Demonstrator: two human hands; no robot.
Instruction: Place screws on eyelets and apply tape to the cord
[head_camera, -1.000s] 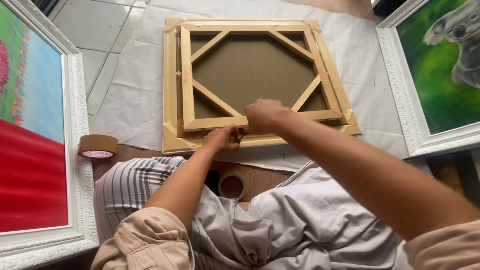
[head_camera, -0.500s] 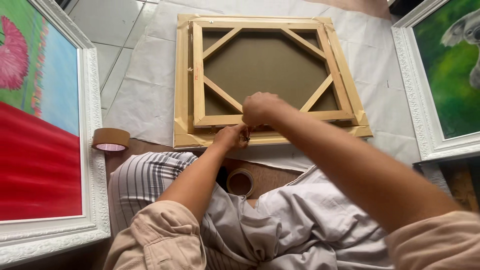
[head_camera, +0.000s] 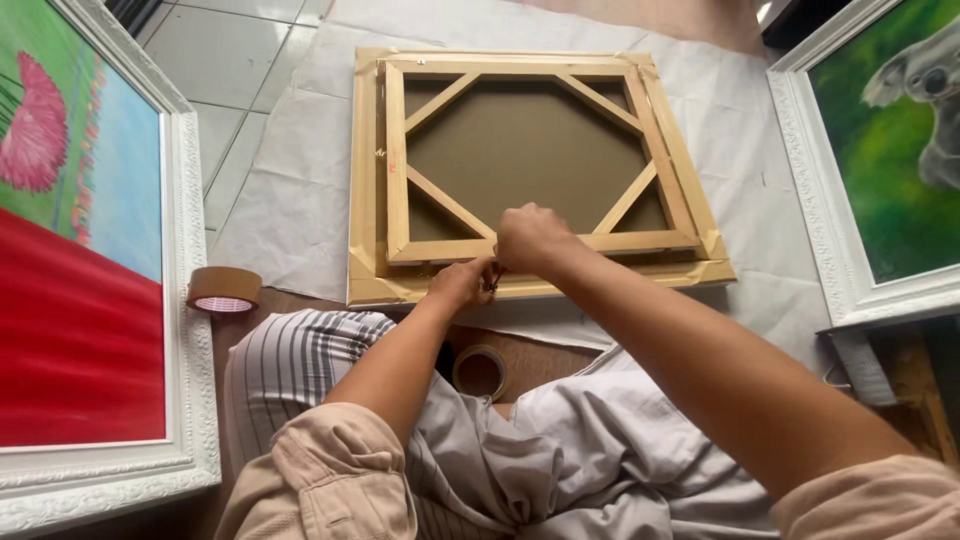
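Both hands met at the near rail of the frame (head_camera: 540, 180), apparently fixing the canvas in. The left hand (head_camera: 462, 283) pinched a small fastener; the right hand (head_camera: 530, 238) was curled closed over it. Next called for steady pressing.

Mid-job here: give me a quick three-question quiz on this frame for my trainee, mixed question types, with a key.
1. True or false: both hands meet at the near edge of the wooden stretcher frame.
2. Multiple choice: where is the tape roll with the pale core? A) on the stretcher frame B) on the floor beside the red painting C) in the right hand
3. Fill in: the painting on the right side shows a grey ____ on green.

Key:
1. True; the left hand and right hand touch that edge.
2. B
3. koala
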